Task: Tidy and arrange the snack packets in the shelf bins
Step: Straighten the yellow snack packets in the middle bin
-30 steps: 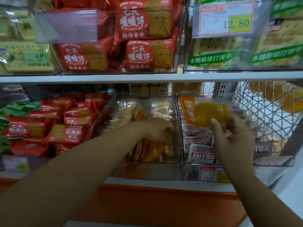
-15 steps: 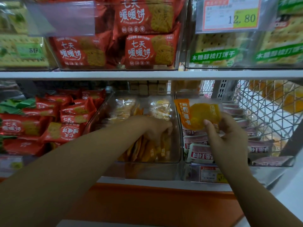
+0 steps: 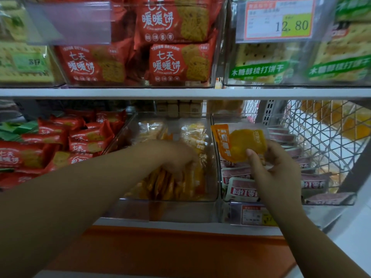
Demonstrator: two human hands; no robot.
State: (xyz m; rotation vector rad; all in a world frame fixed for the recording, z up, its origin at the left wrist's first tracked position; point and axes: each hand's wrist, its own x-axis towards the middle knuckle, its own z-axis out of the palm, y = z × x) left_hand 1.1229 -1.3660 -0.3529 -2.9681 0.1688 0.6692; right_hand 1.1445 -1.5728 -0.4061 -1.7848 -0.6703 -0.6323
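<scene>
I see the job only partly done. In the middle bin [image 3: 160,211] on the lower shelf, a row of orange packets [image 3: 170,185] already stands on edge, fairly neat toward the front and looser at the back. The left hand [image 3: 180,159] reaches down into that row with its fingertips buried among the packets. I cannot tell whether its grip has closed on one or is only pressing them aside.

The right hand [image 3: 277,173] pinches one stray orange packet [image 3: 239,143] by its lower edge, thumb on the front. It holds the packet upright over the right bin [image 3: 331,203], above the pink-and-white packets [image 3: 241,189] and just beside the wall shared with the middle bin. To my eye it belongs with the orange row, so slotting it in is still to do. The red packets [image 3: 84,137] on the left lie jumbled and look untouched.

Against a second ago, little differs. The held packet has drifted slightly lower and toward the middle bin, while the left hand stays where it was.
</scene>
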